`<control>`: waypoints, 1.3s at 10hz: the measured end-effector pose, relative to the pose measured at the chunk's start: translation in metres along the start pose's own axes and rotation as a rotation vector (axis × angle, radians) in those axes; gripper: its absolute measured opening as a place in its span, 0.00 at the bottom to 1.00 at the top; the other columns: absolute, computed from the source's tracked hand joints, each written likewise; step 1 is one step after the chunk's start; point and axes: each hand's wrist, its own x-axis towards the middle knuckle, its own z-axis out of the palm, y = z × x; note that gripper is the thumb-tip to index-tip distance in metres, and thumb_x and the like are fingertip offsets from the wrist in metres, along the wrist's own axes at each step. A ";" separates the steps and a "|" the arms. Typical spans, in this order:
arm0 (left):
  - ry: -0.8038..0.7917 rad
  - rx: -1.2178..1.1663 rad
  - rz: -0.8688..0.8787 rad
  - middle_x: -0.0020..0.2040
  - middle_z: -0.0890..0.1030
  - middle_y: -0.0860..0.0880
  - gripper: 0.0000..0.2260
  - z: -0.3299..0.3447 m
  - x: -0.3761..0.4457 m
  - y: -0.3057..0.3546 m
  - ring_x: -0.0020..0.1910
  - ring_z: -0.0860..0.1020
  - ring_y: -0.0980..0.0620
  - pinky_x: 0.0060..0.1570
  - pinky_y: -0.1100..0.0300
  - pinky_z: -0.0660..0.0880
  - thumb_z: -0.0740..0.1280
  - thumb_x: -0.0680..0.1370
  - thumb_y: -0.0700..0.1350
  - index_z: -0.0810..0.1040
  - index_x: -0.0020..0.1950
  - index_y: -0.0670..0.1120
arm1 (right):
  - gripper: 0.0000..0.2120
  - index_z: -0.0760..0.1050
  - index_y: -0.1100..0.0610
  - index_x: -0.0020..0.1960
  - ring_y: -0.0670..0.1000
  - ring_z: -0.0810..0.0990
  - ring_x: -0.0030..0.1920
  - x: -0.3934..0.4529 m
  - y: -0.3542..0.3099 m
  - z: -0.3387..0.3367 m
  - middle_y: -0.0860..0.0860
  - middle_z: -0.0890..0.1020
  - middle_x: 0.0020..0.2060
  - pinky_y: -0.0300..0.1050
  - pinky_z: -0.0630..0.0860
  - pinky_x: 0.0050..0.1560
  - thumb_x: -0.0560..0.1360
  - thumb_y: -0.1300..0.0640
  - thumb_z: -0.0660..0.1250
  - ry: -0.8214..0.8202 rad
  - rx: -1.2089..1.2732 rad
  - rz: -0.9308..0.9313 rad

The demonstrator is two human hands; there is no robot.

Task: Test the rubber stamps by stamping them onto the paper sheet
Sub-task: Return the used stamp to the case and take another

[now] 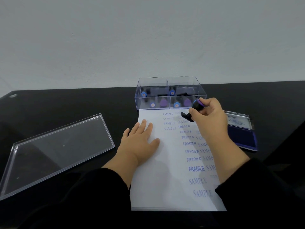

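A black counter [66, 103] runs up against a plain pale grey wall [115, 38]. On it lies a white paper sheet [161, 179], printed with blue rows of "SAMPLE" and "FRAGILE" marks. The left hand [142, 142] lies flat on the sheet's left part, fingers [143, 124] straight and slightly spread, the little finger reaching off the paper's edge onto the counter. The right hand [208, 116] hovers over the sheet's far right corner, its fingers curled round a rubber stamp [193, 109] with a black body and a blue-purple cap; the stamp is tilted, its black base pointing left of the fingers, just above or at the paper, which cannot be told. Just beyond these fingers stands a clear plastic box [170, 93] with compartments holding more stamps. Right of the right hand, partly hidden by it, an open blue ink pad [242, 134] sits on the counter. Well left of the left hand lies the clear lid [54, 151]. Both forearms wear black sleeves [102, 187].
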 end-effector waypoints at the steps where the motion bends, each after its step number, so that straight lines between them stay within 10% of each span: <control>1: 0.002 0.000 -0.001 0.78 0.39 0.54 0.27 0.001 0.000 0.000 0.77 0.40 0.55 0.75 0.52 0.38 0.47 0.81 0.59 0.43 0.78 0.55 | 0.13 0.71 0.49 0.56 0.42 0.74 0.34 -0.001 0.000 0.000 0.47 0.76 0.34 0.28 0.67 0.32 0.74 0.57 0.69 -0.004 -0.010 -0.001; 5: -0.018 0.006 -0.004 0.78 0.39 0.54 0.27 -0.001 0.000 0.000 0.77 0.39 0.54 0.75 0.51 0.38 0.47 0.82 0.59 0.42 0.78 0.54 | 0.12 0.69 0.46 0.52 0.49 0.79 0.41 -0.001 -0.011 -0.017 0.50 0.80 0.39 0.45 0.76 0.42 0.74 0.57 0.69 -0.027 -0.162 -0.020; 9: -0.003 0.020 0.002 0.78 0.39 0.53 0.27 0.000 0.000 -0.002 0.77 0.41 0.53 0.75 0.51 0.40 0.46 0.82 0.59 0.42 0.78 0.53 | 0.12 0.70 0.47 0.59 0.54 0.78 0.49 -0.010 -0.004 -0.077 0.52 0.80 0.51 0.42 0.68 0.39 0.77 0.54 0.64 0.092 -0.667 0.048; 13: 0.011 0.001 -0.001 0.78 0.40 0.53 0.27 0.002 0.002 -0.001 0.77 0.41 0.54 0.74 0.52 0.39 0.47 0.82 0.59 0.43 0.78 0.54 | 0.09 0.68 0.52 0.58 0.51 0.71 0.36 -0.028 0.001 -0.072 0.48 0.71 0.38 0.43 0.66 0.31 0.78 0.57 0.61 0.105 -0.760 0.063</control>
